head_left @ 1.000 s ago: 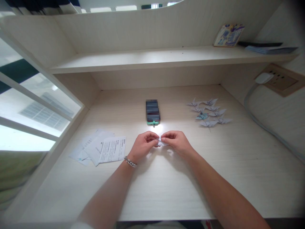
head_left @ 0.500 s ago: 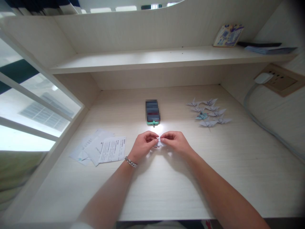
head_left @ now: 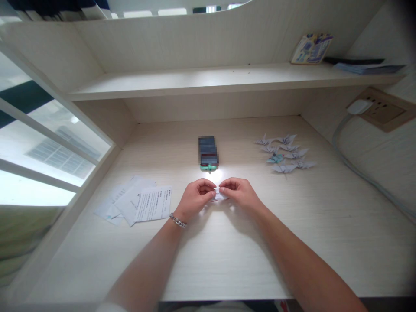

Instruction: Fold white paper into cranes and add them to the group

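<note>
Between my fingertips, low over the middle of the desk, is a small folded piece of white paper (head_left: pixel 220 195) with some print on it. My left hand (head_left: pixel 199 196), with a chain bracelet (head_left: pixel 178 220) at the wrist, pinches its left side. The right side is pinched by my right hand (head_left: pixel 239 193). The fingers hide much of the paper, so its exact shape cannot be made out. Just beyond my hands lies a phone (head_left: pixel 208 151) with a blurred screen and a green lower edge. Several folded paper cranes (head_left: pixel 287 156), mostly white and one bluish, stand farther right.
Printed paper sheets (head_left: pixel 152 203) overlap on the desk (head_left: pixel 214 260) at left. A shelf (head_left: pixel 195 82) spans the back, with a colourful packet (head_left: pixel 312 48) on its right end. A grey cable (head_left: pixel 357 173) runs from a wall socket (head_left: pixel 385 108) down the right side.
My hands stay in nearly the same place. My right fingertips have shifted very slightly, and a little more of the white paper shows between the hands.
</note>
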